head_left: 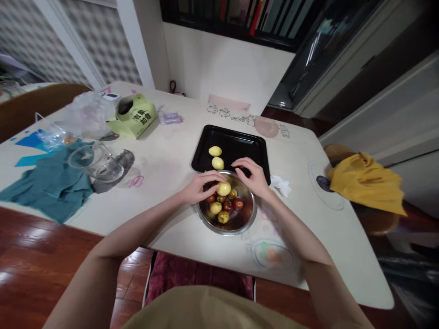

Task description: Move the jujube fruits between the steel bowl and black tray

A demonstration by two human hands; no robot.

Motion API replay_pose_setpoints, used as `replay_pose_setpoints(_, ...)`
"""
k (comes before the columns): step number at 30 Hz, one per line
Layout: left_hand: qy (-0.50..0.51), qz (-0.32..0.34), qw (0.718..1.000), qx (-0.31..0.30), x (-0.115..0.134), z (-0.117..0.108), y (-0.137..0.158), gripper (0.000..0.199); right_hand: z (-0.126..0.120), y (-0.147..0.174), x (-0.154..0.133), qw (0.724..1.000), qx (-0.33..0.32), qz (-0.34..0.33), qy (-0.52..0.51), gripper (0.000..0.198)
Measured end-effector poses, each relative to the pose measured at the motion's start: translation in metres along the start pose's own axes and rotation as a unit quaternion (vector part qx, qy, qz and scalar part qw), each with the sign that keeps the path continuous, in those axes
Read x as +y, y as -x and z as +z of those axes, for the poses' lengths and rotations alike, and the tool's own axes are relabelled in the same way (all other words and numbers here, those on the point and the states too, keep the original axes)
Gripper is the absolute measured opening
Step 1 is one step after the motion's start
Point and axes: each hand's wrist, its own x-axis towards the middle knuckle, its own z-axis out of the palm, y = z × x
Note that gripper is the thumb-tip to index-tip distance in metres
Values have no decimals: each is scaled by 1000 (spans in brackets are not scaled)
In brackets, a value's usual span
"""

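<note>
A smooth yellow fruit (224, 189) is pinched between the thumb and fingers of my left hand (200, 187), over the back of a steel bowl (230, 230). My right hand (254, 177) hovers at the bowl's back right rim, its fingers apart and curved, with nothing in them. Inside the bowl lie several yellow, speckled and dark red fruits (228, 206). Behind it is a black tray (236, 137), partly hidden by my hands. Two yellow fruits (217, 163) sit in the left part of the tray.
At left stand a glass jug (106, 170), a teal cloth (51, 183), a clear plastic bag (89, 114) and a green carton (135, 116). A white tissue (281, 185) lies right of the tray. A yellow cloth (368, 183) hangs over a chair on the right.
</note>
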Motion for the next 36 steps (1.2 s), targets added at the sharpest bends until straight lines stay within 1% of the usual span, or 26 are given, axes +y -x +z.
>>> replay_pose_setpoints(3, 8, 8, 1000, 4, -2, 0, 2, 26, 18, -29, 13, 997, -69, -11, 27, 23)
replay_pose_setpoints(6, 16, 17, 1000, -2, -4, 0, 4, 28, 35, -50, 27, 990, -119, -3, 72, 23)
replay_pose_setpoints(8, 18, 22, 1000, -9, -5, -1, 6, 29, 42, -59, 34, 984, -142, 16, 106, 24)
replay_pose_setpoints(11, 17, 25, 999, -23, -8, -3, 9, 32, 45, -63, 41, 975, -174, 55, 129, 33)
replay_pose_setpoints(13, 15, 26, 999, -29, -9, -4, 10, 33, 44, -62, 45, 973, -183, 78, 119, 39)
replay_pose_setpoints(15, 15, 27, 999, -31, -11, -4, 12, 34, 43, -61, 49, 975, -180, 91, 92, 41)
replay_pose_setpoints(18, 18, 31, 999, -33, -12, -4, 12, 35, 43, -59, 52, 981, -164, 100, 34, 40)
replay_pose_setpoints(20, 20, 37, 999, -33, -13, -4, 12, 35, 40, -57, 49, 985, -143, 99, 10, 40)
replay_pose_setpoints(22, 20, 43, 998, -33, -13, -5, 12, 35, 31, -54, 42, 989, -114, 97, 11, 41)
replay_pose_setpoints(24, 21, 46, 998, -35, -13, -5, 12, 34, 17, -48, 30, 991, -85, 99, 24, 43)
replay_pose_setpoints(27, 22, 47, 998, -38, -13, -6, 12, 34, -12, -35, 3, 993, -54, 97, 50, 42)
replay_pose_setpoints(29, 24, 48, 998, -38, -14, -6, 13, 34, -30, -23, -20, 992, -51, 84, 80, 37)
replay_pose_setpoints(32, 25, 52, 998, -36, -15, -6, 13, 33, -49, -2, -51, 987, -97, 70, 109, 35)
replay_pose_setpoints(34, 21, 53, 998, -34, -15, -5, 13, 33, -55, 14, -67, 980, -140, 75, 117, 37)
replay_pose_setpoints(36, 17, 53, 998, -34, -15, -6, 13, 33, -55, 28, -77, 972, -182, 86, 120, 39)
